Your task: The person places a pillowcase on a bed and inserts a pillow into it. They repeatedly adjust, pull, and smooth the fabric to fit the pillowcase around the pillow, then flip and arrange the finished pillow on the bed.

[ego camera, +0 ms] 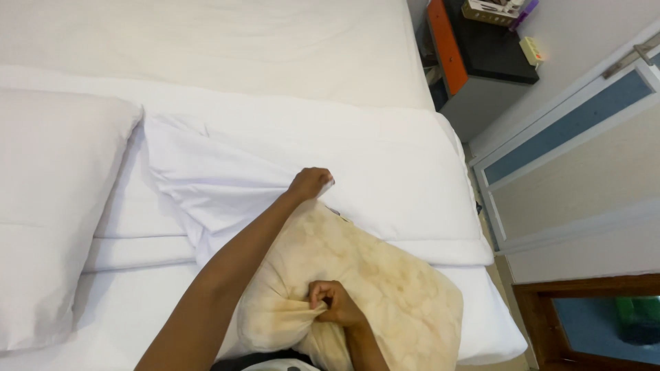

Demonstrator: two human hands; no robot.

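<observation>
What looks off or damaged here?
The bare pillow is blotched yellow-brown all over, against clean white bedding. The right hand pinches its near corner; the left hand grips the white pillowcase, which lies rumpled. Nothing spilled.

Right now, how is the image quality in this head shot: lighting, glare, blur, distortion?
Head view: soft, even light, the white sheet near blown out; faint shadows under the left hand and right hand on the stained pillow; sharp focus; wide-angle lens bends the door frame.
</observation>
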